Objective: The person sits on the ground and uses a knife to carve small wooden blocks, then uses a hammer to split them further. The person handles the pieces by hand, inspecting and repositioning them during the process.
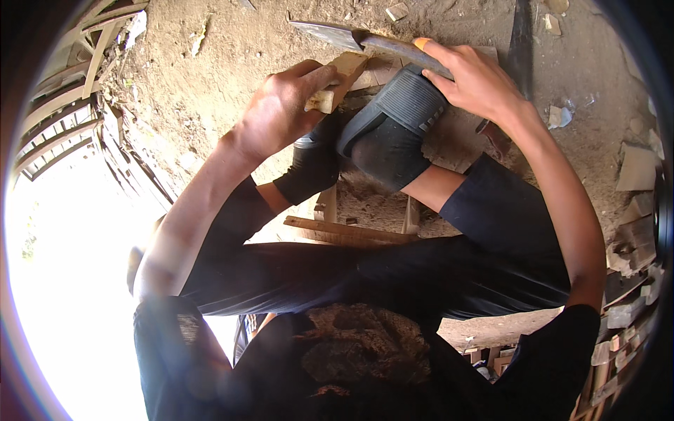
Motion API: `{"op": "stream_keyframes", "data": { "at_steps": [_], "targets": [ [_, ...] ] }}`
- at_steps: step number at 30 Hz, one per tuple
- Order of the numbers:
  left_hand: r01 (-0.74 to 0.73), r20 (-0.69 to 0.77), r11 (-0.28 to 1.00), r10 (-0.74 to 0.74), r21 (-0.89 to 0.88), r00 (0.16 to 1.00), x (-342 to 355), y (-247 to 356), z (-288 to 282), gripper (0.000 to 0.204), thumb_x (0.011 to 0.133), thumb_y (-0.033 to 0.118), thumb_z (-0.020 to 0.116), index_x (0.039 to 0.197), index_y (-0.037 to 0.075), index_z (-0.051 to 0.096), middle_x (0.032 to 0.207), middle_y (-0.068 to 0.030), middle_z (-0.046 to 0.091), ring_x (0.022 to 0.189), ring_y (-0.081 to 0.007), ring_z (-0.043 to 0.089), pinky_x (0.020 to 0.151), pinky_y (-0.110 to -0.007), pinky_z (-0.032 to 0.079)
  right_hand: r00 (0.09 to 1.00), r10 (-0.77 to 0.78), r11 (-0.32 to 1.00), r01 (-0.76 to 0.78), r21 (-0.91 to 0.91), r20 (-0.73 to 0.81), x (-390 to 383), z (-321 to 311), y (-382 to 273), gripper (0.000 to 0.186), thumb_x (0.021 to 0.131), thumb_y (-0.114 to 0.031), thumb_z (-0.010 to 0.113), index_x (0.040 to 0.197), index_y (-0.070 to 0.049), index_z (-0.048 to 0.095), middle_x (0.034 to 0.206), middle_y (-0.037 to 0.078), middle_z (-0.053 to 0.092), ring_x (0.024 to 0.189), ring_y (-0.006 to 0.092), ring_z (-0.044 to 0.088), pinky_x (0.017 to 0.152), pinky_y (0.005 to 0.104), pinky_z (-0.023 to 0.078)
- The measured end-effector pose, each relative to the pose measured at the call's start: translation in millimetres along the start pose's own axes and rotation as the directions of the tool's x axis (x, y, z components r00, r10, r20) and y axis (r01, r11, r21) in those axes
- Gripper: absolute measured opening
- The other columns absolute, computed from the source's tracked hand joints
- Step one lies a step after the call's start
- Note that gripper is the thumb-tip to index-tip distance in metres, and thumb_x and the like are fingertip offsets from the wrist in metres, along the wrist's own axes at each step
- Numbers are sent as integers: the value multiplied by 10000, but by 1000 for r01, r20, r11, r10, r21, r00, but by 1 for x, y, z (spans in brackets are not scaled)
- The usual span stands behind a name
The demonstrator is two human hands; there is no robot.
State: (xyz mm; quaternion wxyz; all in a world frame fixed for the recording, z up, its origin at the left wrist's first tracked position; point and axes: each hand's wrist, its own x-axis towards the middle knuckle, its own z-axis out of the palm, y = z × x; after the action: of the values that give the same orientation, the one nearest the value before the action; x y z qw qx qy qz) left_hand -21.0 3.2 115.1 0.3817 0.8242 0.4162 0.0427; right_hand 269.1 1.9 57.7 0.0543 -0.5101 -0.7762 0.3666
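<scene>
My left hand (281, 105) is closed round a short block of pale wood (347, 70), its cut end showing by the thumb. My right hand (477, 81) grips the worn handle of a chopping knife (326, 31), whose flat, dark metal blade points left, just above and beyond the wood block. An orange band sits round one right finger. Blade and block lie close in the picture; I cannot tell whether they touch. Below the handle is my dark ribbed sandal (407, 102), worn over a black sock. Another piece of wood (379, 74) lies partly hidden behind the block.
Under my legs is a low wooden seat or plank (351, 231). Wood offcuts (397, 11) lie on the dirt floor (232, 35). A dark bar (520, 49) stretches away at the far right. Wooden slats (63, 140) stand on the left, and stacked wood (625, 312) on the right.
</scene>
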Motion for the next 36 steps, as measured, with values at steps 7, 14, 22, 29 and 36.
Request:
{"op": "stream_keyframes", "data": {
  "at_steps": [7, 14, 22, 29, 36],
  "targets": [
    [0, -6, 1000, -1, -27, 1000, -3, -1, 2, 458, 659, -55, 673, 1096, 56, 594, 989, -146, 613, 874, -368, 631, 735, -401, 532, 1000, -29, 999, 29, 33, 2, 3, 12, 7, 420, 867, -141, 611, 1280, -113, 539, 784, 194, 657, 738, 376, 648, 673, 476, 505],
    [-16, -20, 999, 15, -28, 1000, -1, -3, 3, 462, 668, -60, 679, 1106, 61, 596, 989, -147, 617, 872, -371, 635, 735, -402, 532, 999, -37, 999, 38, -20, 33, 2, 9, 0, 401, 866, -144, 597, 1262, -107, 554, 801, 192, 660, 749, 371, 649, 653, 466, 513],
    [-7, -16, 1000, 7, -5, 1000, 0, -3, 3, 462, 656, -60, 677, 1094, 65, 597, 977, -140, 616, 861, -362, 636, 734, -400, 534, 984, 93, 993, -103, 57, 152, 11, 10, -9, 420, 876, -141, 641, 1271, -45, 536, 939, 227, 668, 791, 387, 656, 684, 440, 510],
    [-49, -16, 999, 49, 4, 999, 3, -4, -1, 422, 678, -46, 691, 1080, 61, 619, 971, -132, 640, 832, -330, 658, 699, -393, 546, 970, 201, 964, -221, 147, 135, 5, 17, -14, 451, 909, -217, 617, 1295, -11, 509, 982, 256, 655, 906, 399, 648, 797, 432, 492],
    [416, -2, 762, -481, -496, 877, 18, -5, -50, 341, 855, 239, 717, 1005, -41, 593, 817, -124, 666, 643, -166, 672, 540, -261, 556, 942, 336, 819, -297, 491, 9, -7, 21, -10, 562, 916, -256, 635, 1375, -10, 425, 690, 78, 562, 501, 138, 554, 455, 305, 447]
  ]
}}
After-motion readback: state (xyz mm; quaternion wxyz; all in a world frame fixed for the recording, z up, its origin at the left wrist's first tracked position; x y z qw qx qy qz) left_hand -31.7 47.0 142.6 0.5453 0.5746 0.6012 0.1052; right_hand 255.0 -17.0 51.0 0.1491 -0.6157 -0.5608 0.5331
